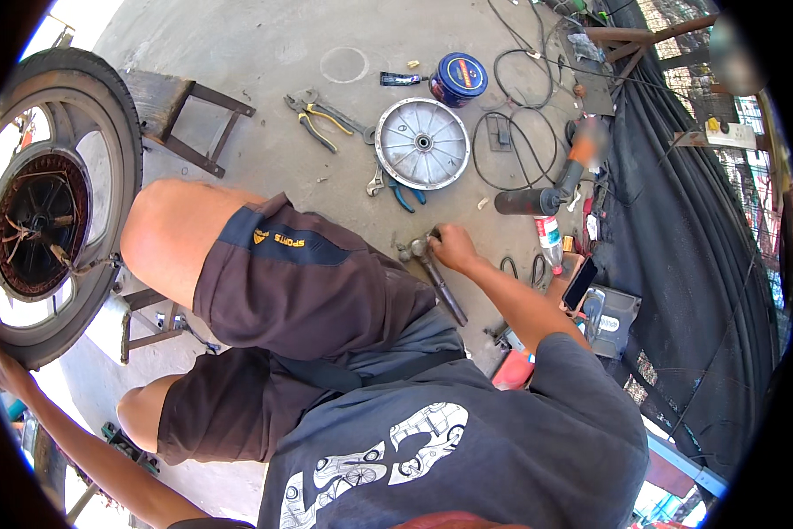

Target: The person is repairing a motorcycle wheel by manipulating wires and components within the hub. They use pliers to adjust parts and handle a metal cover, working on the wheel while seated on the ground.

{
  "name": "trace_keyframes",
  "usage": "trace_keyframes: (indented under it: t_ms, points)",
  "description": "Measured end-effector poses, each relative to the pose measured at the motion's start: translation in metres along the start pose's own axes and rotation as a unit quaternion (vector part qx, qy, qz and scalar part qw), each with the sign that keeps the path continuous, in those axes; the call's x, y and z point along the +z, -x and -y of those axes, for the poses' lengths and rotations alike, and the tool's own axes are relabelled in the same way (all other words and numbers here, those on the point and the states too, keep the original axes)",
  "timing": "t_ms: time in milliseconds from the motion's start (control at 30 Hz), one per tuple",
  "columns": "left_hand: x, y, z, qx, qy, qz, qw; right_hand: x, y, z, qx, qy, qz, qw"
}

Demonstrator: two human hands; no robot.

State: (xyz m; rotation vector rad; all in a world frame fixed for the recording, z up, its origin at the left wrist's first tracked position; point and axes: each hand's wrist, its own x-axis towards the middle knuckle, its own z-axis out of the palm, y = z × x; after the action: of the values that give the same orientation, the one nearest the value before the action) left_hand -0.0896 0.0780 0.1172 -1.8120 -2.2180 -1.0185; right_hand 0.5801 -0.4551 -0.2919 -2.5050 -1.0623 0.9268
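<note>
So, R fingers (445, 240) grip hammer (447, 294) by its head; L hand (10, 374) at wheel (114, 115) rim.
Touch there prob. steadies wheel; can't tell L fingers' grip.

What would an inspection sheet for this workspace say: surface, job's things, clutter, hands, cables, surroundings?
Surface: grey floor, faint round mark.
Job's things: wheel at left; hammer beside the person's thigh.
Clutter: yellow-handled pliers, silver round cover, blue tub.
Hands: left hand at the wheel's tyre; right hand at the hammer's head end, fingers' grip unclear.
Cables: black cable looped beside the cover.
Surroundings: black sheeting along the right.
</note>
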Motion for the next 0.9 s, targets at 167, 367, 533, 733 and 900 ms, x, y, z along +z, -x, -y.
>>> trace_keyframes:
  t_ms: [167,367,533,733,900]
  points:
    - [0.001,0.023,-0.027,0.059,0.052,-0.041,0.996,0.011,0.005,0.008,-0.003,-0.032,-0.009,0.999]
    - [0.001,0.035,-0.043,0.028,0.077,-0.045,0.996,0.006,0.005,0.007,-0.001,-0.057,-0.045,0.997]
    - [0.002,0.033,-0.045,0.049,0.066,-0.057,0.995,0.004,0.002,0.010,0.000,-0.069,-0.063,0.996]
    - [0.003,0.032,-0.037,0.053,0.048,-0.054,0.996,-0.005,0.027,-0.025,0.090,-0.098,-0.087,0.987]
    - [0.005,0.031,-0.039,0.041,0.079,-0.038,0.995,-0.026,0.071,-0.090,0.211,0.048,-0.077,0.973]
